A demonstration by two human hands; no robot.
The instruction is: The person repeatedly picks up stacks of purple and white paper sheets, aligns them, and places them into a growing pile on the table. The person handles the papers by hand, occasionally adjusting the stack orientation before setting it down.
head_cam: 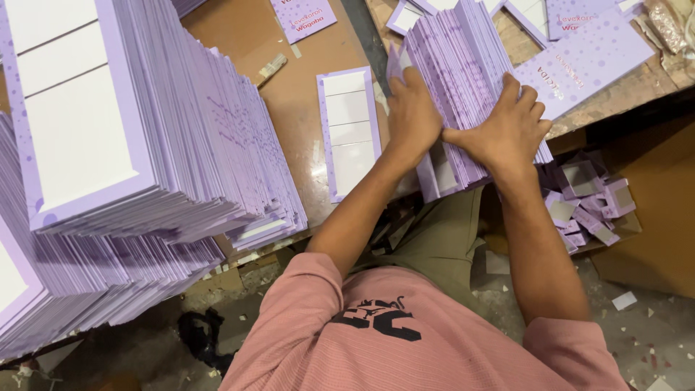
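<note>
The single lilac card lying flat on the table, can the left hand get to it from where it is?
Probably yes: the left hand rests on the card stack, the flat card lies right beside it, nothing between.

Flat lilac printed carton blanks (590, 58) lie at the table's far-right corner.

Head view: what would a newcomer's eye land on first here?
First the tall stack of lilac die-cut cards filling the left side of the table. Then the left hand and right hand pressed on a smaller card bundle at centre, with lilac offcuts heaped lower right.
</note>
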